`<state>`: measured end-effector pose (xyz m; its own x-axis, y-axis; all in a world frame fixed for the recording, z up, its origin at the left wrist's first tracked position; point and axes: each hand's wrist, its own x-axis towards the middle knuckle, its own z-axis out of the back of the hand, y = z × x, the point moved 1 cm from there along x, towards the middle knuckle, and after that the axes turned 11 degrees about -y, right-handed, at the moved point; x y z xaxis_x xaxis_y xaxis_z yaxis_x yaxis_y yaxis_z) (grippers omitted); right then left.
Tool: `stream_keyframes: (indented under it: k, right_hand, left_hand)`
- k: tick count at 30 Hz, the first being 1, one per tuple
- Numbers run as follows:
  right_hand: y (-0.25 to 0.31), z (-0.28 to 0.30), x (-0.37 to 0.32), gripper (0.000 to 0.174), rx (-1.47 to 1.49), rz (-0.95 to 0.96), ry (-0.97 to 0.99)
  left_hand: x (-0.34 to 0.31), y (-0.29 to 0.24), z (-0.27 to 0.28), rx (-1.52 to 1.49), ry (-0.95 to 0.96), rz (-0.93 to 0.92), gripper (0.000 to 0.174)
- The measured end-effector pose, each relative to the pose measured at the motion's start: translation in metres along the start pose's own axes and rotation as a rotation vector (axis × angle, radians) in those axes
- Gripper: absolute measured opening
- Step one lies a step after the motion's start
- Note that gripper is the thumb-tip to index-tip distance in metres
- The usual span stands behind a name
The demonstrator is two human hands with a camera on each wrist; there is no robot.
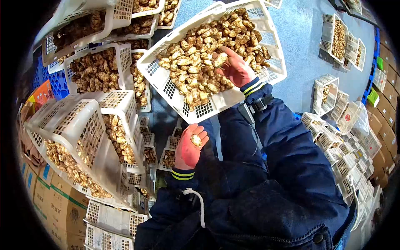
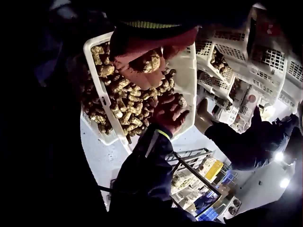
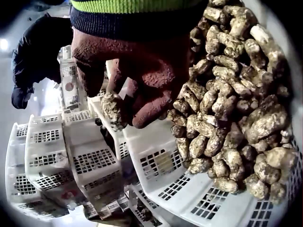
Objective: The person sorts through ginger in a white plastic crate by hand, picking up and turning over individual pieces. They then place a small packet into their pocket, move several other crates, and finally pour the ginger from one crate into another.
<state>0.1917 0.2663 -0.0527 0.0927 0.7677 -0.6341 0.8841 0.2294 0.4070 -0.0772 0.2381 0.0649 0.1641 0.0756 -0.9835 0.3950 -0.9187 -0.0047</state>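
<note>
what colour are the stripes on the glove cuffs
Yellow, on dark navy cuffs; clearest in the head view.

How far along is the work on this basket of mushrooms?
Looks done: baskets at the left already hold mushrooms. In hand: the left hand holds one mushroom; the right hand pinches a second mushroom. Left: the big basket is nearly full.

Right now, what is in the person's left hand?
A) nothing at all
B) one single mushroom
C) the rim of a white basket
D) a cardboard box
B: the left hand lies palm up with one mushroom cupped in it, apart from the white basket.
</note>
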Motion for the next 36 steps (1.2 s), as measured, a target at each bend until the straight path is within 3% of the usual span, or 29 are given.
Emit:
stream_keyframes:
  k: [4, 7, 8, 10, 12, 14, 16, 18, 21, 23, 29, 32, 34, 36]
  right_hand:
    - [0.005, -0.021, 0.004, 0.05, -0.242, -0.001, -0.126]
    - [-0.001, -0.009, 0.003, 0.042, -0.242, 0.056, -0.044]
    - [0.003, -0.017, -0.004, 0.038, -0.337, -0.051, -0.192]
    - [-0.008, -0.003, -0.004, 0.037, -0.335, -0.089, -0.299]
    - [-0.006, -0.001, -0.003, 0.038, -0.234, -0.129, -0.249]
    - [-0.008, 0.001, -0.003, 0.039, -0.129, -0.171, -0.198]
    - [-0.013, 0.005, -0.002, 0.044, 0.085, -0.094, -0.156]
    - [-0.017, 0.016, 0.005, 0.048, 0.009, -0.074, -0.105]
    - [-0.007, 0.002, 0.003, 0.048, -0.199, -0.05, -0.23]
    - [-0.006, 0.004, 0.005, 0.047, -0.201, -0.048, -0.2]
    - [-0.014, 0.014, 0.014, 0.041, -0.023, -0.117, -0.158]
    - [-0.014, 0.012, 0.01, 0.04, 0.223, -0.181, -0.156]
    - [-0.014, 0.012, 0.01, 0.039, 0.226, -0.184, -0.131]
    - [-0.013, 0.014, 0.01, 0.037, 0.047, -0.136, -0.163]
  left_hand:
    - [-0.005, 0.001, -0.01, 0.051, -0.104, 0.008, 0.026]
    - [-0.002, 0.003, -0.003, 0.028, -0.015, -0.012, 0.026]
    - [0.0, 0.003, -0.001, 0.027, -0.015, -0.014, 0.026]
    - [0.002, 0.004, 0.002, -0.001, 0.007, -0.001, 0.025]
    - [0.0, 0.003, -0.006, 0.029, -0.082, -0.001, 0.023]
    - [0.0, 0.002, -0.004, 0.005, -0.043, 0.004, 0.021]
    - [0.013, 0.002, 0.016, 0.002, 0.038, -0.004, 0.027]
    - [0.02, 0.009, 0.033, 0.001, 0.115, -0.001, 0.034]
    - [0.016, 0.007, 0.027, -0.03, 0.147, -0.014, 0.035]
    - [0.011, 0.006, 0.022, 0.059, 0.021, -0.047, 0.036]
    - [0.009, 0.005, 0.018, 0.062, -0.016, -0.031, 0.033]
    - [0.016, 0.007, 0.027, 0.012, 0.083, -0.023, 0.033]
    - [0.017, 0.008, 0.027, 0.025, 0.048, -0.017, 0.032]
    - [0.013, 0.006, 0.017, 0.037, 0.012, -0.01, 0.032]
